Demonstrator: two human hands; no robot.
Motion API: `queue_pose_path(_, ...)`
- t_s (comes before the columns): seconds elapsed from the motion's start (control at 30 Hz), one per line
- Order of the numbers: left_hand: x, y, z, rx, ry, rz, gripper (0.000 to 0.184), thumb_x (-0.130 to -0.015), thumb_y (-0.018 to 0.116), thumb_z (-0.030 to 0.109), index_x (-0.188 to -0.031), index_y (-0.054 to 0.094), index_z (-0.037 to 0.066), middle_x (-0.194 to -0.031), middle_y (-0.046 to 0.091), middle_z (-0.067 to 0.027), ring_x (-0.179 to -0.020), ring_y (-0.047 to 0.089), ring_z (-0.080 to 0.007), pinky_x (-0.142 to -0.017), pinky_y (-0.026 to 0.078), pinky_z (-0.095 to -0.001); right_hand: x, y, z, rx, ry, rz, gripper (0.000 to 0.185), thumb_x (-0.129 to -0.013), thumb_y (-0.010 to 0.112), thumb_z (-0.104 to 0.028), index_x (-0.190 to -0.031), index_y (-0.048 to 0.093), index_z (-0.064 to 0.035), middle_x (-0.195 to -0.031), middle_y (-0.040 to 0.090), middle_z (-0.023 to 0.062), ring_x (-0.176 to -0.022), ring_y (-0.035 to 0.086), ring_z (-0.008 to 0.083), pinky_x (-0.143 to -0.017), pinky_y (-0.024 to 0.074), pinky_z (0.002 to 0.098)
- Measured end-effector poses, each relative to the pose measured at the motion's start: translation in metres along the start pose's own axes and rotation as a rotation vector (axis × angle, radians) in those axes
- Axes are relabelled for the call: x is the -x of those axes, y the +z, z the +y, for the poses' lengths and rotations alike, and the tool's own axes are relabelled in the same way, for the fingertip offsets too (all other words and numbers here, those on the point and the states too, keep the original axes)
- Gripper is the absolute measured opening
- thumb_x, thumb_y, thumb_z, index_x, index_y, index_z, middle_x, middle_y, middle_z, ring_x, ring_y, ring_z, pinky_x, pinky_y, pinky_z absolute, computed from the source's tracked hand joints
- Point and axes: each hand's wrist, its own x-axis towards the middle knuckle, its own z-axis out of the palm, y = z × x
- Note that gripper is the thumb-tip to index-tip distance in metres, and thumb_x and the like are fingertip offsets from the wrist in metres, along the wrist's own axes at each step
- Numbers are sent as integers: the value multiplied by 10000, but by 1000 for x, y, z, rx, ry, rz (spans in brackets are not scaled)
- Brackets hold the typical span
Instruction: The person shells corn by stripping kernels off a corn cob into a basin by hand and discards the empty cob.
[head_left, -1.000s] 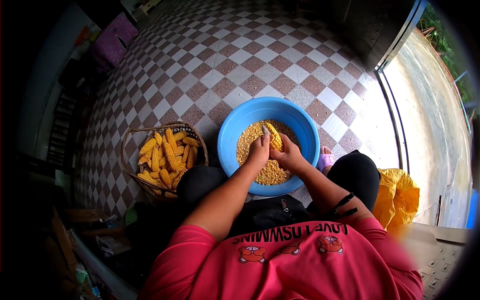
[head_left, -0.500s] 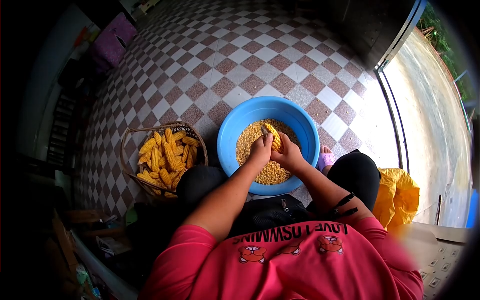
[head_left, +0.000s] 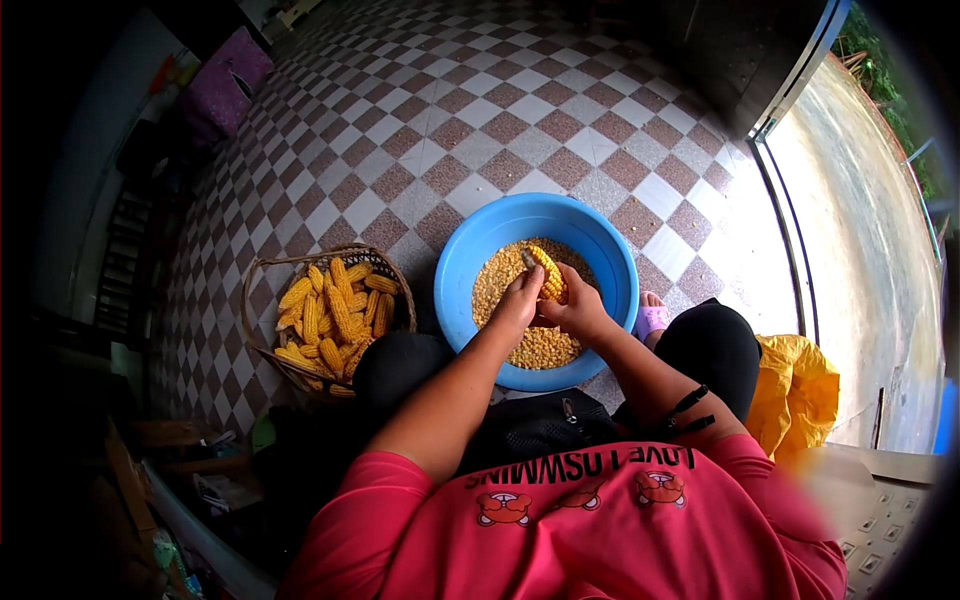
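Note:
A yellow corn cob (head_left: 547,272) is held between both hands above a round blue basin (head_left: 462,250). My left hand (head_left: 516,301) grips it from the left, the thumb pressed along its side. My right hand (head_left: 578,306) wraps round it from the right. Its upper tip shows a paler, bare-looking patch, and the lower end is hidden by my fingers. Loose corn kernels (head_left: 545,350) cover the bottom of the basin beneath my hands.
Left of the basin stands a woven basket (head_left: 250,310) with a handle, piled with corn cobs (head_left: 338,312). A yellow sack (head_left: 797,390) lies by my right knee. The checkered tile floor (head_left: 420,160) reaches to a doorway at the right.
Both hands stay over the basin on the same cob. The fingers and thumbs have shifted slightly against it, the left hand tilting a little.

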Motion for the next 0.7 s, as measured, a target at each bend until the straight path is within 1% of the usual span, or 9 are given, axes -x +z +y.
queue_pose_path(0.1,2,-1,4,83,-14,-8,402,-946,391,352,-1150,501,23,-996,575,-82,-842,601,-172,-742,507,-299,2,-8,-14,-120,138,-47,677,-716,651,-220,-1297,361,-32,-871,603,132,-616,608,172,-481,480,265)
queue_pose_path(0.17,-2,-4,4,130,-41,-21,383,-952,381,327,-1140,509,19,-974,581,-83,-825,602,-171,-743,503,-295,2,-11,-16,-501,219,-140,681,-735,628,-196,-1326,320,-54,-802,577,101,-503,536,122,-415,426,232)
queue_pose_path(0.2,-4,-5,5,82,20,-22,364,-951,385,304,-1142,510,20,-978,583,-83,-822,603,-171,-751,496,-296,3,-12,-21,-606,229,-154,686,-747,614,-171,-1342,288,-71,-730,530,58,-437,460,85,-371,368,212)
queue_pose_path(0.23,-5,-6,6,34,82,-23,346,-951,389,281,-1144,510,20,-982,584,-84,-820,603,-171,-759,488,-296,4,-13,-25,-605,229,-155,686,-747,614,-171,-1342,288,-71,-730,530,58,-437,460,85,-371,368,212)
queue_pose_path(0.3,-1,-4,7,127,55,13,328,-943,407,293,-1119,520,40,-962,584,-76,-816,595,-171,-757,485,-312,5,-14,-30,-748,239,-185,608,-770,595,-170,-1310,328,-86,-728,513,37,-422,431,85,-353,340,208)
queue_pose_path(0.37,3,-6,12,311,-55,-166,357,-934,415,345,-1144,485,65,-1009,570,-81,-854,590,-193,-733,500,-324,4,-14,-29,-801,249,-207,599,-774,591,-172,-1306,330,-83,-709,507,38,-425,442,89,-352,343,211)
queue_pose_path(0.47,0,-7,4,395,-105,-265,386,-917,439,392,-1151,474,88,-994,570,-84,-853,585,-200,-693,507,-338,5,-14,-29,-874,262,-248,545,-787,582,-176,-1274,353,-87,-692,503,42,-425,448,91,-347,339,212)
queue_pose_path(0.6,5,-5,11,381,-68,-286,400,-902,464,411,-1147,474,96,-968,573,-86,-836,589,-209,-654,513,-355,4,-13,-27,-968,271,-339,430,-808,577,-172,-1196,402,-113,-678,502,46,-422,439,87,-341,321,209)
queue_pose_path(0.7,5,-5,10,466,-141,-243,384,-894,506,372,-1132,480,73,-966,551,-81,-790,582,-196,-665,517,-352,9,-7,-27,-964,297,-335,444,-821,573,-167,-1227,396,-132,-660,496,38,-422,435,92,-343,316,212)
